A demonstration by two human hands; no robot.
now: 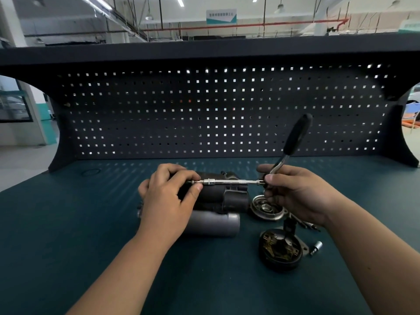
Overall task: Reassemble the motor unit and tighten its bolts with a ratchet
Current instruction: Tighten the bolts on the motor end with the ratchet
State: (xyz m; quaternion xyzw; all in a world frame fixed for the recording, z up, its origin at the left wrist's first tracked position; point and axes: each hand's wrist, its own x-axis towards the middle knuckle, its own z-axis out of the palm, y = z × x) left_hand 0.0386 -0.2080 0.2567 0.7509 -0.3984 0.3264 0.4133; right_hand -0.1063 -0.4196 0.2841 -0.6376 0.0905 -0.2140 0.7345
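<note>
the motor unit (213, 220) is lying on the counter (68, 223), long axis running left-right. the right hand (295, 194) is gripping the ratchet (296, 137) head, handle pointing up and far; the left hand (168, 196) is pinching its leftward-pointing extension tip.

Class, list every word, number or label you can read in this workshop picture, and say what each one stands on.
Hanging sign: one row of characters, too blurred to read.
Teal sign at the right edge: blurred and cut off, unreadable.
On the ratchet and motor unit: no legible markings.
</note>
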